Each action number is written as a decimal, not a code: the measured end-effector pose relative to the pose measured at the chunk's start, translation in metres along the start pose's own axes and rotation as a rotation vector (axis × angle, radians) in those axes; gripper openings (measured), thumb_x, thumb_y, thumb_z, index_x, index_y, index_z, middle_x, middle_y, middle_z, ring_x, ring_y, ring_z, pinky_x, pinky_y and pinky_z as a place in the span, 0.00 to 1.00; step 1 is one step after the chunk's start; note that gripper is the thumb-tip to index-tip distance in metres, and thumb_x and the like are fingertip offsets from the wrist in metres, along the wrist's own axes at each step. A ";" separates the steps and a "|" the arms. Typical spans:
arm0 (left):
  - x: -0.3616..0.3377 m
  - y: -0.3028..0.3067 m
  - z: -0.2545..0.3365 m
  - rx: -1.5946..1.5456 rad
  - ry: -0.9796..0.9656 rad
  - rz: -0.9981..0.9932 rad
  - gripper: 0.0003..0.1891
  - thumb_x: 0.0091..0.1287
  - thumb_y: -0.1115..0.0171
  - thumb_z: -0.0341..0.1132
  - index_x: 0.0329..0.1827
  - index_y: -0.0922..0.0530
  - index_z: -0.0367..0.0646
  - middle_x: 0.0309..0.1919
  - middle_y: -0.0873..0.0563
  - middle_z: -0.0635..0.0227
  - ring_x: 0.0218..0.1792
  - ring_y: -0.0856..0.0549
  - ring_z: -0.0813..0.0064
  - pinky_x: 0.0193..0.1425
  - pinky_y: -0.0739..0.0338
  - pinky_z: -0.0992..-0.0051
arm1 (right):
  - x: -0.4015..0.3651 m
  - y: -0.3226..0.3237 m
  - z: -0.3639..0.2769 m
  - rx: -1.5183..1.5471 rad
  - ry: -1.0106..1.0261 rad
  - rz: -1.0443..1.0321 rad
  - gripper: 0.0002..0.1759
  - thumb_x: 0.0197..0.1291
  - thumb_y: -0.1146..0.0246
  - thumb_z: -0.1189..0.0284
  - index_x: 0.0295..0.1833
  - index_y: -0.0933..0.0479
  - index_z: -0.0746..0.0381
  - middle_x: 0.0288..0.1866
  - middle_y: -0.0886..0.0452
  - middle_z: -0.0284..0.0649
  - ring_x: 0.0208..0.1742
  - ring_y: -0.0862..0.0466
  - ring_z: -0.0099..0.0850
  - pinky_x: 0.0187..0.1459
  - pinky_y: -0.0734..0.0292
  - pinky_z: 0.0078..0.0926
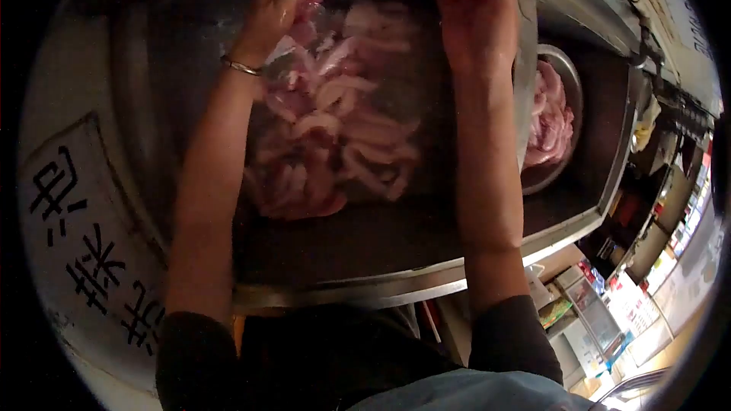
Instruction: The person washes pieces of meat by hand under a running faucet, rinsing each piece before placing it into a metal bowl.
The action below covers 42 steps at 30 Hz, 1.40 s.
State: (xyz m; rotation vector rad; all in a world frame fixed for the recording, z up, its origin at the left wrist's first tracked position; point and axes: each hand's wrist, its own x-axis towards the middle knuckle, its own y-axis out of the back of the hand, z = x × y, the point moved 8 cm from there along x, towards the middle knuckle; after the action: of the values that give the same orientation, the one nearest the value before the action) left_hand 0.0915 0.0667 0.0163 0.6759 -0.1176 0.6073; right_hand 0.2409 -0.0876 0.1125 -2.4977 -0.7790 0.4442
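The head camera looks down along both forearms over a steel counter [426,280]. The left hand [278,4], with a bracelet [242,67] at the wrist, and the right hand [472,11] are both closed, fingers curled tight on the top edge of a clear bag [304,46]. A pink band stretches between them; I cannot tell whether it is meat or the bag's rim.

The bag lies on the dark counter between the arms, well filled with meat strips [343,129]. Just right of the right forearm, a metal bowl [572,80] holds a heap of pink meat [550,118]. Judging by this, the bag is largely loaded, with the bowl's share left outside it.

The bag's long axis runs from the hands back toward the body. Its mouth points away from the person and its rounded bottom sits nearest them.
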 end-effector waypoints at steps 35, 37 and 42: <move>-0.039 -0.037 -0.054 -0.410 0.342 -0.052 0.17 0.59 0.42 0.39 0.47 0.29 0.38 0.30 0.21 0.64 0.30 0.23 0.75 0.35 0.28 0.75 | -0.015 -0.051 0.022 -0.424 -0.126 -0.411 0.17 0.58 0.45 0.68 0.46 0.30 0.70 0.31 0.21 0.41 0.22 0.21 0.25 0.22 0.25 0.21; -0.042 -0.036 -0.049 -0.338 0.401 -0.116 0.18 0.59 0.42 0.39 0.48 0.30 0.38 0.31 0.20 0.61 0.31 0.22 0.73 0.36 0.28 0.75 | -0.013 -0.048 0.037 -0.498 -0.137 -0.437 0.16 0.58 0.45 0.68 0.47 0.30 0.69 0.32 0.21 0.42 0.23 0.21 0.25 0.22 0.25 0.21; -0.011 -0.004 0.034 -0.073 -0.107 0.108 0.17 0.61 0.46 0.35 0.52 0.32 0.40 0.39 0.19 0.65 0.37 0.21 0.74 0.39 0.26 0.76 | -0.007 -0.058 0.063 -0.954 0.147 -0.528 0.16 0.46 0.38 0.71 0.42 0.25 0.65 0.26 0.21 0.45 0.27 0.20 0.33 0.31 0.25 0.27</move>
State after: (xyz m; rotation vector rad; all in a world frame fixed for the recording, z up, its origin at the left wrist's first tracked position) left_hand 0.0877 0.0379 0.0378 0.6337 -0.2757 0.6670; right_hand 0.1820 -0.0282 0.0919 -2.8772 -1.8377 -0.3991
